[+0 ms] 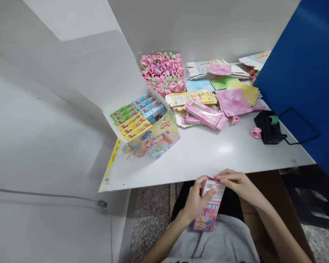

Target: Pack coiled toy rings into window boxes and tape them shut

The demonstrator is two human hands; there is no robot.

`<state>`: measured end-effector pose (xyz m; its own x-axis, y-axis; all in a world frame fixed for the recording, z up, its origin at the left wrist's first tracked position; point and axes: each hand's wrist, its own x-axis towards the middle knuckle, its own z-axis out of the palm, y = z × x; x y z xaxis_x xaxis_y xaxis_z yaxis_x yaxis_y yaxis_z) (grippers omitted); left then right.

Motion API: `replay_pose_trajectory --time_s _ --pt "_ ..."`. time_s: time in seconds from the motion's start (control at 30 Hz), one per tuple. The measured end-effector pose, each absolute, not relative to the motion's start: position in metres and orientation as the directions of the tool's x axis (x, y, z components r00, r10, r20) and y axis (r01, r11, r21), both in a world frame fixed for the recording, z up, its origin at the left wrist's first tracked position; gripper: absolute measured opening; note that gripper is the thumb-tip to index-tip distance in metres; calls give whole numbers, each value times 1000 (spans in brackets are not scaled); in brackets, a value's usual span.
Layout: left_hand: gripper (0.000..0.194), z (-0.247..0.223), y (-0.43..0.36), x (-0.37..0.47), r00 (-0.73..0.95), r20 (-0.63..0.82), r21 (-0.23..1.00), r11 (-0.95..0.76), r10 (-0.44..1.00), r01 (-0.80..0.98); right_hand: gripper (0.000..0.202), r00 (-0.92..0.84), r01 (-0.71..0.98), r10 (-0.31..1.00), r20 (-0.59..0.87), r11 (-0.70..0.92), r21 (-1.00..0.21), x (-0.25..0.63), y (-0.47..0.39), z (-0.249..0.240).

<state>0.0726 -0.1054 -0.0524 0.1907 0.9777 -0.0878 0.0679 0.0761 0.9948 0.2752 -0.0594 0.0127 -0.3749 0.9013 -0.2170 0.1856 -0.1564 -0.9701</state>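
A small pink cardboard box (208, 213) stands tilted in front of my lap, below the table's front edge. Its printed side with a barcode faces up toward me. My left hand (199, 199) is closed around the box's upper part, the thumb lying across the label. At the top end of the same box, my right hand (234, 184) pinches the edge or flap with its fingertips; the exact fold there is too small to make out.
A display carton (160, 137) with green, yellow and blue boxes stands left on the white table (208, 153). Behind it is a clear bin (164, 78) of pink rings. Flat pink boxes (205, 113), coloured cards (233, 102) and a black tape dispenser (267, 128) lie rightward.
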Motion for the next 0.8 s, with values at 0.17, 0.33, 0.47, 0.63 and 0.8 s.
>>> replay_pose_trajectory --time_s 0.17,0.33,0.47,0.63,0.8 --pt "78 -51 -116 77 198 -226 931 271 954 -244 26 -318 223 914 -252 -187 -957 264 -66 6" --pt "87 -50 -115 70 427 -285 680 495 858 -541 22 -348 170 908 -233 -184 -968 259 -71 10" --pt "60 -49 -108 65 730 -233 516 718 643 -467 22 -342 81 908 -241 -227 -971 257 -67 18" --pt "55 -30 -96 73 686 -316 587 703 655 -401 24 -430 80 855 -289 -283 -956 263 -50 35" --pt "79 -17 -87 81 708 -238 631 659 665 -408 28 -514 122 795 -321 -303 -945 268 -38 55"
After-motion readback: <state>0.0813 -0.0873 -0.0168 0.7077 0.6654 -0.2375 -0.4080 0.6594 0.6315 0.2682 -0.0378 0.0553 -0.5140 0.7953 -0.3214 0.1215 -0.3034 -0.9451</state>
